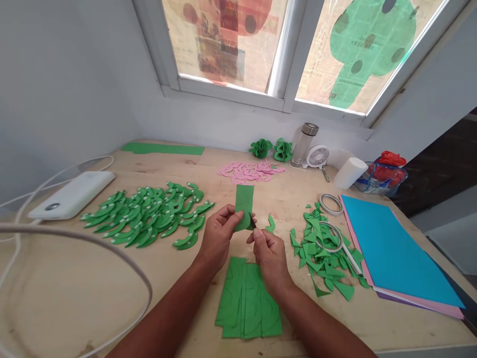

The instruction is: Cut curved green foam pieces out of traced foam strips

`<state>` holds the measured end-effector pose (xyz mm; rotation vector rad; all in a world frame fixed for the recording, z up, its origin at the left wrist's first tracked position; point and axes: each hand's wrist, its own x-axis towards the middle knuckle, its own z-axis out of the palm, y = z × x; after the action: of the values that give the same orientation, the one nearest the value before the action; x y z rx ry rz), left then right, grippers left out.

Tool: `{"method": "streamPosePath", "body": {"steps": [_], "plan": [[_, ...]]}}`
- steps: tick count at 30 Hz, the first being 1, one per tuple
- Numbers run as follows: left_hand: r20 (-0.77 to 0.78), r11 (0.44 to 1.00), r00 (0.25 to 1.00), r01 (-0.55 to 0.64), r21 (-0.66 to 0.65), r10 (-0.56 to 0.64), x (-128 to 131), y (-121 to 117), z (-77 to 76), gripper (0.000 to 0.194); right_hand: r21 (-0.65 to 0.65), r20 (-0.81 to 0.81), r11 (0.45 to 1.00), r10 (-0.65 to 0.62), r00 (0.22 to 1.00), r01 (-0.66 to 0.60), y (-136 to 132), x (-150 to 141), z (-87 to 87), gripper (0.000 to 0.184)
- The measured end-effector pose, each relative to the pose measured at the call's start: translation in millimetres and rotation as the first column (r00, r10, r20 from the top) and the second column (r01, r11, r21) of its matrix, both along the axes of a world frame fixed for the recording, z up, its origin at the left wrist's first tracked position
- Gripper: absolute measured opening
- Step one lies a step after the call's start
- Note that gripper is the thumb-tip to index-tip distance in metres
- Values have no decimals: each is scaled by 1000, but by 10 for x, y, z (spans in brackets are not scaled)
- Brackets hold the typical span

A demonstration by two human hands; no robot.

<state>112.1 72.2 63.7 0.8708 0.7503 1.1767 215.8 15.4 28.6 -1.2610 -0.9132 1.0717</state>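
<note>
My left hand (219, 229) pinches a strip of green paper (245, 198) between thumb and fingers, held up above the table. Closed around small dark-bladed scissors (253, 222), my right hand (269, 246) has the blades against the strip's right edge; the handles are hidden in my fingers. Below my hands lie several green paper pieces (248, 301) with curved lines drawn on them. A small curved green offcut (271, 223) rests just beyond my right hand. To the left spreads a heap of cut green crescents (149, 214) with white patches.
Green scraps (320, 248) lie at right with tape rolls (331, 204) and a white pen (352, 259), beside coloured sheets (398, 248). Pink cutouts (249, 171), paper flowers (260, 148), a bottle (303, 144) and a fan (318, 156) stand behind. A power bank (74, 194) and cable (137, 276) are left.
</note>
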Motion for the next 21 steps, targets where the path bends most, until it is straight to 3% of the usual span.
{"method": "streamPosePath", "body": {"steps": [21], "plan": [[69, 996, 998, 21, -92, -15, -35, 4, -94, 14, -46, 12, 999, -20, 1000, 21, 54, -54, -35, 50]]}}
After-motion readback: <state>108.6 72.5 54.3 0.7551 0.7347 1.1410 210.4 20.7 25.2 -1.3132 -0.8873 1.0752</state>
